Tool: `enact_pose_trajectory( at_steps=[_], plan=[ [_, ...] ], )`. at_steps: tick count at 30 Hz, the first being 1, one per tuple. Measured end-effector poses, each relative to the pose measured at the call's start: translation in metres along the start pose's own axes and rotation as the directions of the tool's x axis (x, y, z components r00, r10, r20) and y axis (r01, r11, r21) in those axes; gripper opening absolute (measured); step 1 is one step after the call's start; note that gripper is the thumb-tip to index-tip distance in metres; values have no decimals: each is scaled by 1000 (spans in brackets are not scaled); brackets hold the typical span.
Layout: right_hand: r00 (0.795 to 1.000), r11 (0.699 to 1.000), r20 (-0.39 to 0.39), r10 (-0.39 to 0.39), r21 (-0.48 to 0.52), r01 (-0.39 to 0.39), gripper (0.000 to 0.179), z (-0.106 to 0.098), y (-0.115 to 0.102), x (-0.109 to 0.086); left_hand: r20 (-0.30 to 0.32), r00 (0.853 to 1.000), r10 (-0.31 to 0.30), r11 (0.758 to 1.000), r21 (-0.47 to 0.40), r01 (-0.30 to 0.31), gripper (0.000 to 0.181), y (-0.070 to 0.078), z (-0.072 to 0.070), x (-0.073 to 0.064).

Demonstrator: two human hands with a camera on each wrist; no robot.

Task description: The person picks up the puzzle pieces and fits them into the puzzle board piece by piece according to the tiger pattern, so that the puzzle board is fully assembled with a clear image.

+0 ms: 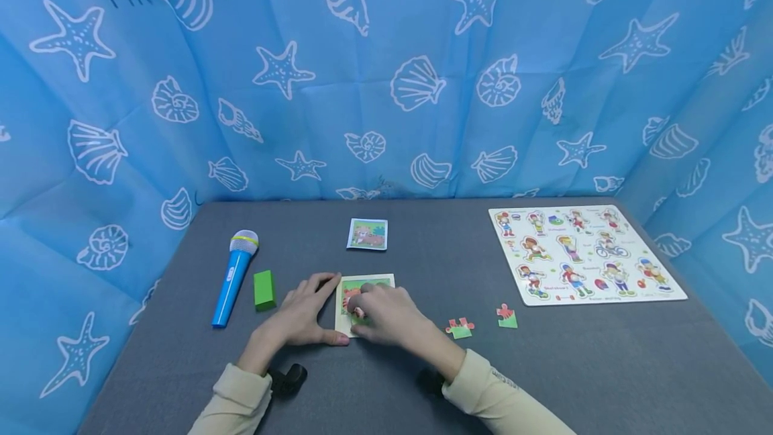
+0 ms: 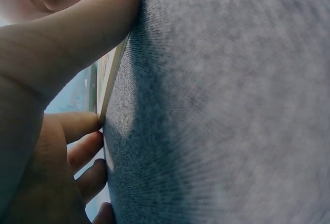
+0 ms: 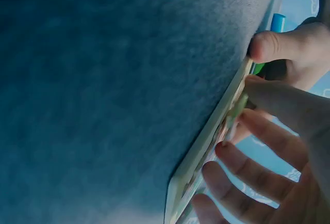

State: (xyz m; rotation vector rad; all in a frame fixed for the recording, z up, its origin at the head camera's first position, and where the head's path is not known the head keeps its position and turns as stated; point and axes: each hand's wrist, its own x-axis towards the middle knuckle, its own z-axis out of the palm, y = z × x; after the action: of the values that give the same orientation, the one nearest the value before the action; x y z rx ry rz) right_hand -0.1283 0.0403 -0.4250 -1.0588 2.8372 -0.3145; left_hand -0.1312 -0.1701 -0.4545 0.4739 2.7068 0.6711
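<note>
Your left hand (image 1: pixel 304 314) is spread, its thumb and index finger touching the left side of the cream-rimmed puzzle tray (image 1: pixel 341 322) on the worktop (image 1: pixel 368 395). Over the tray, your right hand (image 1: pixel 389 317) pinches a puzzle piece (image 3: pixel 236 111) between thumb and fingers. Two loose pieces (image 1: pixel 461 329) lie to your right, a green block (image 1: pixel 263 291) and blue microphone (image 1: pixel 227 291) to your left. Farther off are a picture card (image 1: pixel 368 234), a white figure board (image 1: pixel 552 268) and a blue curtain (image 1: pixel 386 39).

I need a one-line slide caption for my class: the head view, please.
Left hand holds a puzzle board; right hand pinches a piece over it, two loose pieces lying to the right.
</note>
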Motion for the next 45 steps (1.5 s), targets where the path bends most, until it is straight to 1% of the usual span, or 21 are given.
enact_pose_trajectory(
  at_steps=[10, 22, 34, 39, 42, 45],
  plan=[
    [999, 1000, 38, -2, -26, 3, 29, 1, -5, 5, -11, 1000, 16, 1000, 5, -15, 117, -1, 0, 0],
    [996, 998, 69, 51, -27, -49, 28, 1, -6, 5, -13, 1000, 13, 1000, 2, -13, 117, -1, 1, 1],
    [998, 999, 42, 39, -20, -38, 26, 4, -9, 6, -13, 1000, 9, 1000, 7, -9, 118, -1, 1, 0],
    [999, 998, 28, 38, -48, -37, 24, 6, -12, 7, -16, 1000, 9, 1000, 3, -9, 117, -1, 1, 0],
    [999, 998, 31, 40, -55, -39, 25, 6, -12, 7, -18, 1000, 6, 1000, 4, -6, 117, 0, 1, 0],
    [998, 998, 44, 45, -35, -43, 26, 6, -12, 7, -18, 1000, 4, 1000, 6, -3, 117, 0, 1, 0]
  ],
)
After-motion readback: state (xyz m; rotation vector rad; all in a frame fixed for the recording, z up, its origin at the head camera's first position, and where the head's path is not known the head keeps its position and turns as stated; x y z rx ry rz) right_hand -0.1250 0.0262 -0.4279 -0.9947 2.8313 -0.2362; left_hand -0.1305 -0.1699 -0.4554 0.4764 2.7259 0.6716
